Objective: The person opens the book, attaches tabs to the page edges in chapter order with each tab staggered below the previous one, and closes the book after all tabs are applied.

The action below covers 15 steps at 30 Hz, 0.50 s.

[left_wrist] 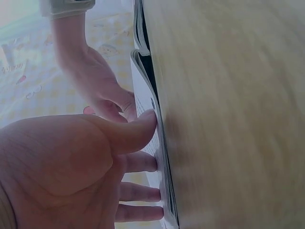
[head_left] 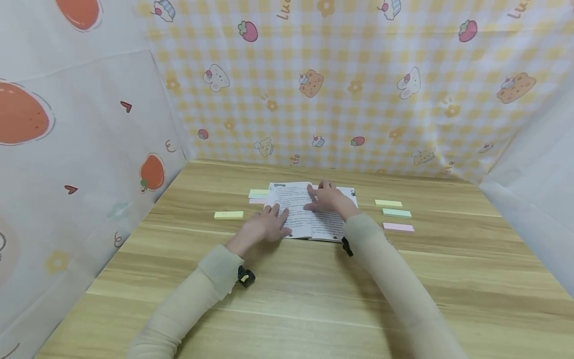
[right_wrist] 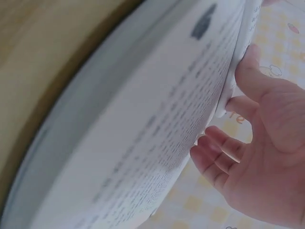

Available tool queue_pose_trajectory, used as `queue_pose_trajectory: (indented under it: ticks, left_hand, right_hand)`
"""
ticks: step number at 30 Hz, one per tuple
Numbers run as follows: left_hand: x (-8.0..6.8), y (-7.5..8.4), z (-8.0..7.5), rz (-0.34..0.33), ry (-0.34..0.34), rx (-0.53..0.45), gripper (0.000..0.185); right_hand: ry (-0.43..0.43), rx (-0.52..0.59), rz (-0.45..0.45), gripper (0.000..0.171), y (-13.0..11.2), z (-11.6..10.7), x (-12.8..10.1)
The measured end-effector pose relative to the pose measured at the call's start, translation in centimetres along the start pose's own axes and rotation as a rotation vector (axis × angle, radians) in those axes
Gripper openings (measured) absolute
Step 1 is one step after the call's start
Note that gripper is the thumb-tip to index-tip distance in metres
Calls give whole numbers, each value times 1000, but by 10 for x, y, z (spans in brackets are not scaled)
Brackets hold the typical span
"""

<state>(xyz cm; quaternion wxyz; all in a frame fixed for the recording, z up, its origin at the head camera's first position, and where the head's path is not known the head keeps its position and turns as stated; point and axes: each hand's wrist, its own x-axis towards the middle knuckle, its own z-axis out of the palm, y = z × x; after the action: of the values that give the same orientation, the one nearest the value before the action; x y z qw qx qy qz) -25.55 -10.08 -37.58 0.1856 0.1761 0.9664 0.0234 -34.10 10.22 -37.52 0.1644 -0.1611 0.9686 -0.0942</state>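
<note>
An open book (head_left: 298,219) with printed pages lies flat on the wooden table. My left hand (head_left: 268,226) rests on its left page, fingers spread, thumb near the lower edge. In the left wrist view, the thumb and straight fingers (left_wrist: 140,162) press on the page near the book's edge. Over the middle fold is my right hand (head_left: 331,199). In the right wrist view, that hand's thumb (right_wrist: 250,71) and index finger touch the paper beside the fold, apart from each other, and the other fingers bend loosely over the right page (right_wrist: 143,129).
Left of the book lie a yellow sticky-note pad (head_left: 228,215) and a green pad (head_left: 258,193), with a pink pad (head_left: 257,201) just below the green one. To the right are yellow (head_left: 388,203), green (head_left: 396,213) and pink (head_left: 398,227) pads. A patterned cloth (head_left: 336,114) hangs behind the table.
</note>
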Motion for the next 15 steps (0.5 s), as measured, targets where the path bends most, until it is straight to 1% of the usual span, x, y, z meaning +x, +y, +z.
queue_pose_trajectory:
  ticks: [4, 7, 10, 12, 15]
  left_hand:
    - [1, 0, -1, -13, -24, 9, 71]
    - [0, 1, -2, -11, -24, 11, 72]
    - [0, 0, -2, -1, -3, 11, 72]
    - [-2, 1, -2, 7, 5, 11, 73]
    - [-3, 2, -1, 15, 12, 8, 73]
  right_hand:
    - [36, -49, -41, 76, -1, 2, -2]
    - [86, -88, -59, 70, -2, 5, -1]
    - [125, -88, -58, 63, -5, 7, -1]
    - [129, -76, -52, 61, -6, 7, -3]
    - [110, -96, -84, 64, -6, 6, -7]
